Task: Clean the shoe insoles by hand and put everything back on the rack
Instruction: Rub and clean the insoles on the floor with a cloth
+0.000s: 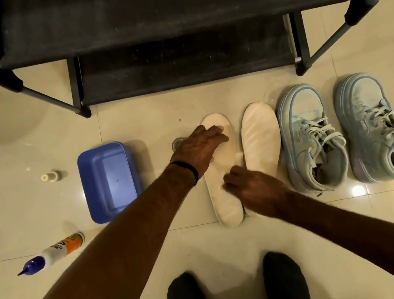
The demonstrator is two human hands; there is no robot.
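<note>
The left hand (197, 149) covers the upper-left part of the left insole (223, 193) and most of a small clear round object (177, 144) just left of that insole, so that object cannot be identified. The right hand (252, 187) is motion-blurred over the insole's right edge, so whether its fingers pinch the insole cannot be told, and its forearm hides the heel of the right insole (260, 138) beside it. The shoe rack (178, 60) beyond the insoles is cut off by the top edge, and the label print on the bottle (60, 248) far left of the insoles is too small to read.
</note>
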